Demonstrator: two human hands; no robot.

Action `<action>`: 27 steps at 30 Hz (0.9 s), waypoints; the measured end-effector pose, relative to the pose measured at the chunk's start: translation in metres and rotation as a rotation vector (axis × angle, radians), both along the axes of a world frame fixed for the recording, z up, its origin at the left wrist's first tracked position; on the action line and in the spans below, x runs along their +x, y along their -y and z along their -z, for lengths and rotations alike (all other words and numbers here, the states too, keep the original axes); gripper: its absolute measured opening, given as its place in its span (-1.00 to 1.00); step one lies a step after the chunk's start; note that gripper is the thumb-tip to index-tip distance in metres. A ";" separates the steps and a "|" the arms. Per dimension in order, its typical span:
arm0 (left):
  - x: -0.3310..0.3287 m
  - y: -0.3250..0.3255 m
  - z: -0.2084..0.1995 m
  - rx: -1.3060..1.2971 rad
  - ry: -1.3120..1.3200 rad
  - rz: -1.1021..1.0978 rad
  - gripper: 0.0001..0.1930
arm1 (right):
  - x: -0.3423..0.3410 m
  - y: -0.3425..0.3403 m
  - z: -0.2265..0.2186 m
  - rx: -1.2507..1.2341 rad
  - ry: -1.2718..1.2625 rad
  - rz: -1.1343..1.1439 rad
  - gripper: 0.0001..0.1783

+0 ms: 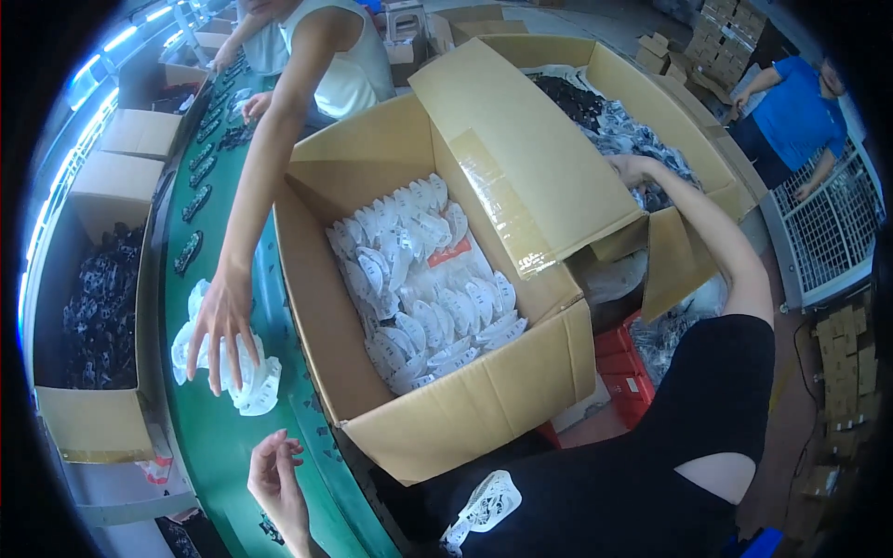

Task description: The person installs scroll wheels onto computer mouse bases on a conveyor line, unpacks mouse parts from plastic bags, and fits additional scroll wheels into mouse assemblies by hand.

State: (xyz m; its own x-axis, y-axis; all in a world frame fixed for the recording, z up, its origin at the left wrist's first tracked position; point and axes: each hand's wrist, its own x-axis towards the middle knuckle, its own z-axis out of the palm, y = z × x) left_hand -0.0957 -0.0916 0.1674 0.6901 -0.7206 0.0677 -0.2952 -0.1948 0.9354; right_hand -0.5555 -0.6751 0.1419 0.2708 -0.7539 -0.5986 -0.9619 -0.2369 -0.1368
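Over the green conveyor belt (pixel 214 465), my left hand (pixel 277 474) hovers with loosely curled fingers and nothing visible in them. Just beyond it lies a cluster of white translucent plastic pieces (pixel 256 389), under a co-worker's spread hand (pixel 226 321). My right arm stretches out to the right, and my right hand (pixel 634 170) reaches into a far cardboard box (pixel 633 79) of black parts and clear plastic bags; a flap hides its fingers. Between my arms stands an open cardboard box (pixel 465 423) filled with rows of white curved pieces (pixel 433 321). Another white piece (pixel 490 502) rests on my lap.
Black parts (pixel 189 251) lie spaced along the belt. At the left stands a box of dark parts (pixel 98 316). A red crate (pixel 621 363) sits below the boxes at right. The co-worker leans over the belt; another person in blue (pixel 795 112) stands by a metal mesh cart (pixel 833 223).
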 end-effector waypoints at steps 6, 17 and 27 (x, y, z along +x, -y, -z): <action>0.004 -0.027 -0.012 0.011 0.081 -0.031 -0.79 | -0.036 -0.007 -0.072 -0.413 0.499 0.287 -0.15; -0.006 -0.042 -0.041 -0.139 -0.071 0.022 -0.43 | 0.165 -0.251 -0.161 -0.125 1.061 -0.346 -0.30; -0.002 -0.057 -0.015 -0.165 0.138 -0.114 -0.16 | 0.405 -0.462 -0.059 0.308 1.090 -1.165 -0.03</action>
